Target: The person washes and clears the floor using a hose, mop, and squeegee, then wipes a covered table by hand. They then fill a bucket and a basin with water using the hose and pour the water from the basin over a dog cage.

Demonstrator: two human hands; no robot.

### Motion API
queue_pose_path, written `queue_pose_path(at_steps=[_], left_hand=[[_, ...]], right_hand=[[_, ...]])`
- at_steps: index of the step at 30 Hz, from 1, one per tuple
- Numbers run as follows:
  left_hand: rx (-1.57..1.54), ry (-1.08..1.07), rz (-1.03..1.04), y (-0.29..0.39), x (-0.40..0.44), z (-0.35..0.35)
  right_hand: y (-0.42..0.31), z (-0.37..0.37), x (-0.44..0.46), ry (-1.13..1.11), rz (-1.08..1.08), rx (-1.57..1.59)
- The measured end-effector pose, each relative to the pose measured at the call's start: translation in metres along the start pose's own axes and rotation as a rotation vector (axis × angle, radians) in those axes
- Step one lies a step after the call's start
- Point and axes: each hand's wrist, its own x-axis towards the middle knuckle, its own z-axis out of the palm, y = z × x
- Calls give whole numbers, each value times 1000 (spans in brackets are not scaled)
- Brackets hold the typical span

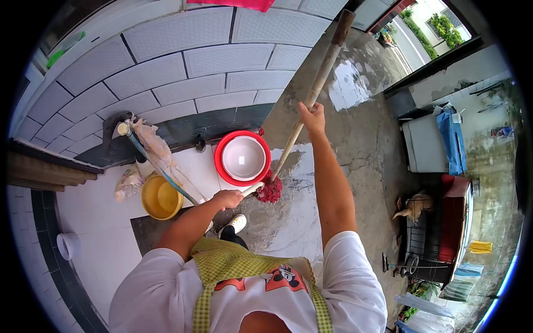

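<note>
My right hand [312,117] is closed around the wooden pole of a mop [300,125], which slants from the upper right down to the floor. Its dark red mop head [270,191] rests on the wet concrete. Lower down, my left hand [229,198] is wrapped around a pale stick or tube [252,190], whose far end reaches the mop head; I cannot tell its exact kind. Just beyond this hand, a white basin [243,158] sits inside a red basin [220,149] on the white tiles. A yellow bucket [161,197] stands to the left.
Long poles [161,166] and plastic bags [152,143] lean by the tiled wall [208,66]. On the right are a white chest [425,144], a dog [415,208] and a cart-like metal frame [422,244]. The concrete floor [355,144] has wet patches. A doorway opens at upper right.
</note>
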Motion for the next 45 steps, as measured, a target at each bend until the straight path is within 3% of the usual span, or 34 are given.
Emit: queue_pose_path(at_steps=[1,5,11,14,16,18,20,23,25,28,29,31,35,37,39,41,43,45], left_hand=[[-4,18,-2,2,2,-2],[-122,52,-38,9,4,-4],[-112,71,-61,8,13,-15],[-144,251,52,-11,23,-17],[-331,574,57,-17,15,-32],[-509,721,84,-24,9,-64],[-903,742,186,-1,-25,-114],[-1013,836,300,26,-52,-172],[-1019,828,329,32,-52,-192],[-958,748,330,25,-40,-195],[-873,687,294,22,-28,-187],[-702,553,297,25,-17,-162],[-444,187,451,51,-27,-57],[-362,-8,520,61,-41,-5],[-295,-176,564,62,-48,47],[-189,-341,521,63,-84,77],[-147,-484,496,53,-107,105],[-60,-570,517,41,-119,138]], right_hand=[[-5,8,7,22,-98,-51],[-20,30,27,-45,-79,-215],[-11,50,28,73,-51,-155],[27,35,7,36,-19,-92],[62,15,-26,-14,117,-73],[157,10,-46,-49,285,-9],[188,-20,-111,-118,527,27],[276,-45,-206,-56,839,12],[291,-64,-280,-40,1019,56],[286,-79,-377,-10,1221,16],[292,-83,-403,-146,1187,-82],[257,-84,-447,-122,1193,-32],[248,-52,-511,-9,1233,63],[263,-28,-536,69,1216,257],[228,-18,-546,68,1197,314],[216,-9,-557,266,1107,750],[186,-14,-553,442,880,1185],[152,-30,-538,658,694,1442]])
